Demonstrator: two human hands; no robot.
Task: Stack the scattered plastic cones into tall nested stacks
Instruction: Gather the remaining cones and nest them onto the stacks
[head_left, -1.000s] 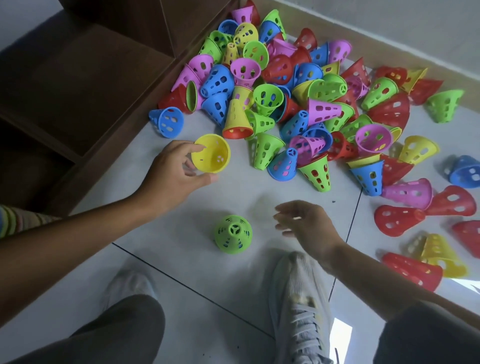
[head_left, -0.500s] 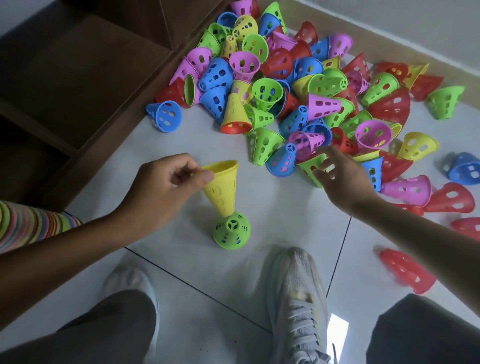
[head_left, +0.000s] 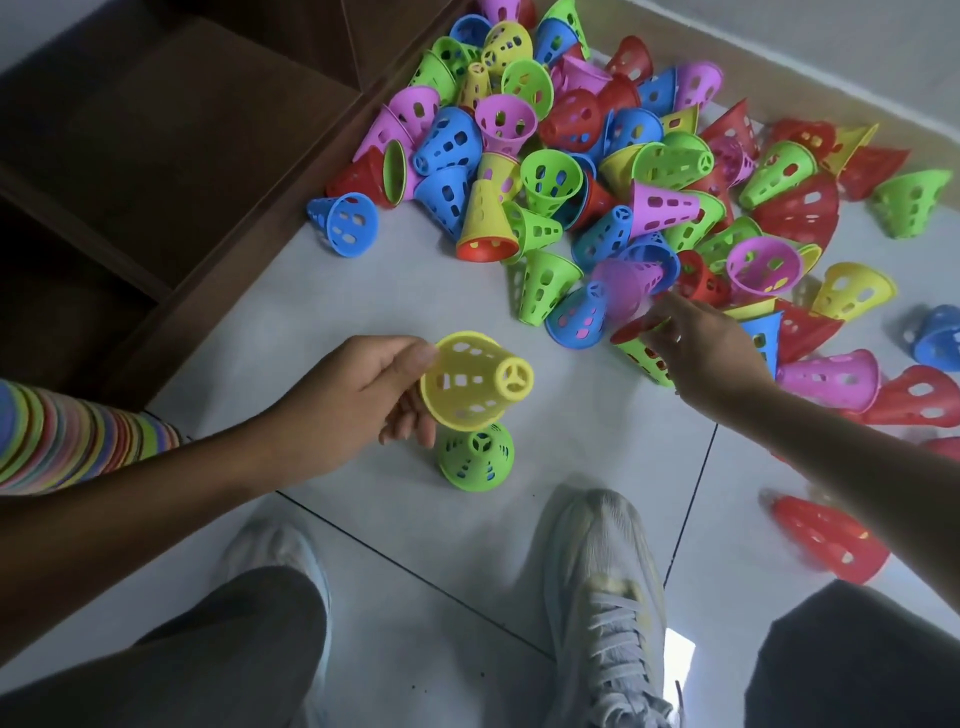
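Note:
My left hand (head_left: 358, 400) grips a yellow cone (head_left: 470, 382) by its wide rim, tip pointing up and to the right, just above a green cone (head_left: 475, 460) that stands upright on the floor. My right hand (head_left: 701, 353) reaches into the near edge of the big pile of coloured cones (head_left: 597, 171). Its fingers pinch the red rim of a cone (head_left: 636, 330) that lies on a green one; a blurred pink cone (head_left: 626, 288) is right above the fingers.
A dark wooden shelf unit (head_left: 171, 156) borders the pile on the left. Loose cones lie at the right, among them a red one (head_left: 831, 538) and a pink one (head_left: 831, 379). My two shoes (head_left: 605, 597) and knees fill the bottom of the view.
My left hand has turned the yellow cone from mouth-up to tip-up over the green cone. My right hand has gone further into the pile and taken hold of a red rim.

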